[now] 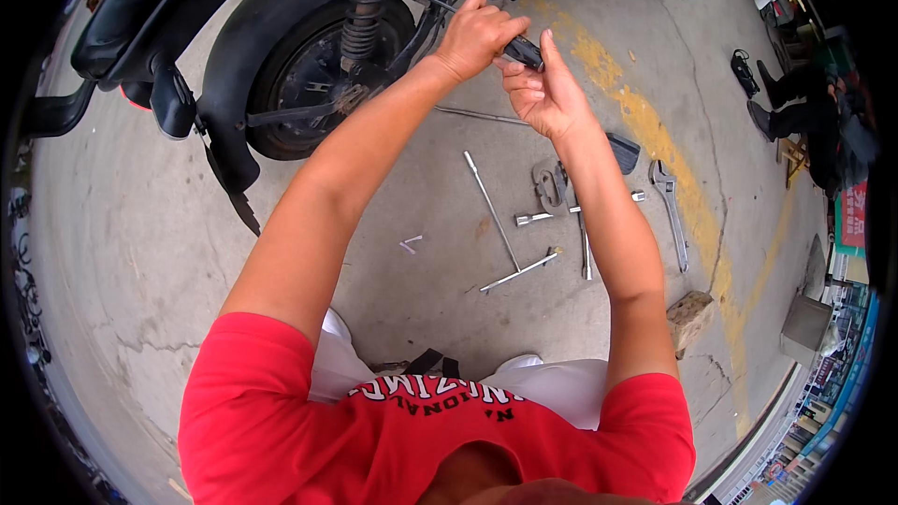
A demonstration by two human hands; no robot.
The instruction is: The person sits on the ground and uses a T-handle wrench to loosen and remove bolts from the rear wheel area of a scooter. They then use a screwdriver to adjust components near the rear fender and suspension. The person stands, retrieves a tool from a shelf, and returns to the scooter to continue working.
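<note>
Both my hands are raised in front of a black electric scooter (309, 56). My left hand (475, 37) is closed round a short dark piece (526, 53), whose exact kind I cannot make out. Part of it sticks out toward my right hand (547, 89). The right thumb and fingers close on its near end. A thin dark rod or cable (438, 4) shows beside the left hand, near the scooter's frame; whether it joins the piece is hidden. The scooter's rear wheel (318, 84) and coil spring shock absorber (363, 23) are just left of my hands.
On the concrete lie a T-handle wrench (493, 215), a cross-shaped socket wrench (586, 248), an adjustable wrench (671, 215), a grey metal tool (550, 185) and a black flat piece (623, 151). Two small pale strips (412, 244) lie nearer me. A stone (689, 318) and another person (814, 117) are right.
</note>
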